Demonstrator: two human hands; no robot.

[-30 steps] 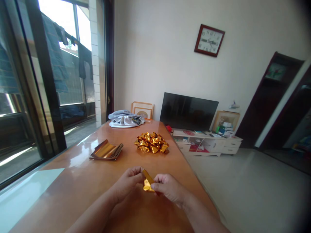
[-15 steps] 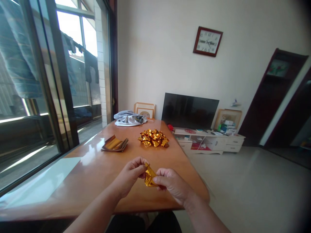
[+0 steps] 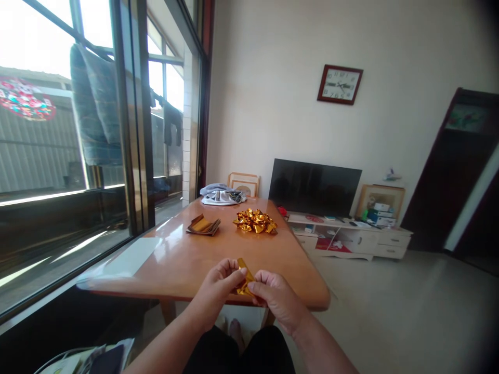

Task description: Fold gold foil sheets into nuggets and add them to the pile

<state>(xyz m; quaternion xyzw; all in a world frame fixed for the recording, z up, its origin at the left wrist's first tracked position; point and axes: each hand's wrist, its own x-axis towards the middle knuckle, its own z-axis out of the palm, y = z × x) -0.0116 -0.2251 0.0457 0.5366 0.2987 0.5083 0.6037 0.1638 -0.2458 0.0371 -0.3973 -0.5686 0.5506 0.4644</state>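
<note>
Your left hand (image 3: 219,284) and right hand (image 3: 275,297) both pinch a small folded gold foil piece (image 3: 245,280), low centre, over the near edge of the glossy orange wooden table (image 3: 183,259).

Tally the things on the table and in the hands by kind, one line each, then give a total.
Gold foil piece, pinched between the left hand and right hand: 1
Pile of folded gold pieces on the table: 1
Stack of gold foil sheets: 1
Bundle of grey and white cloth: 1
Total: 4
</note>
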